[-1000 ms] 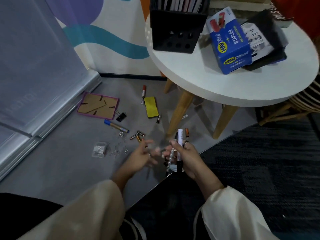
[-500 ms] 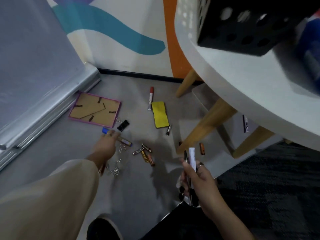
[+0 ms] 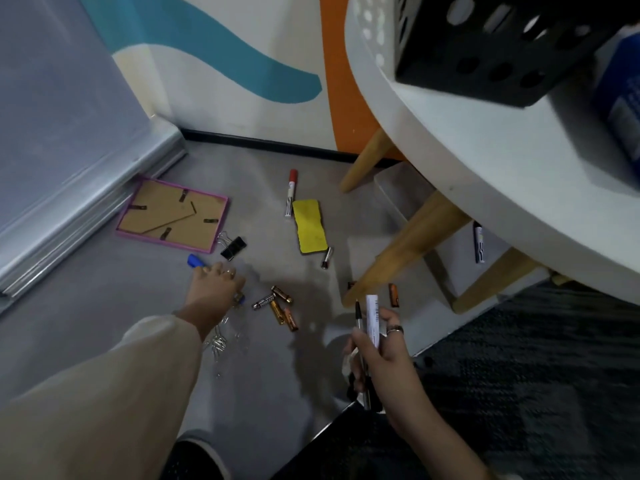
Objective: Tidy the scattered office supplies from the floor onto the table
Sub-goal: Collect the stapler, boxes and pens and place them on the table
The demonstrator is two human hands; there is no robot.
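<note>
Since a moment ago my left hand (image 3: 216,289) closes on the blue-capped marker (image 3: 195,261), light, rigid, best gripped mid-barrel; my right hand (image 3: 382,358) clutches pens (image 3: 372,315).

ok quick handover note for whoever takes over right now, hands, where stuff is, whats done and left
Left hand grips the blue-capped marker on the grey floor.
Right hand holds a white marker and a thin black pen.
Still on the floor: red-capped marker, yellow eraser pad, black binder clip, pink-edged photo frame, loose batteries, paper clips.
Nothing held has reached the white round table yet.
</note>
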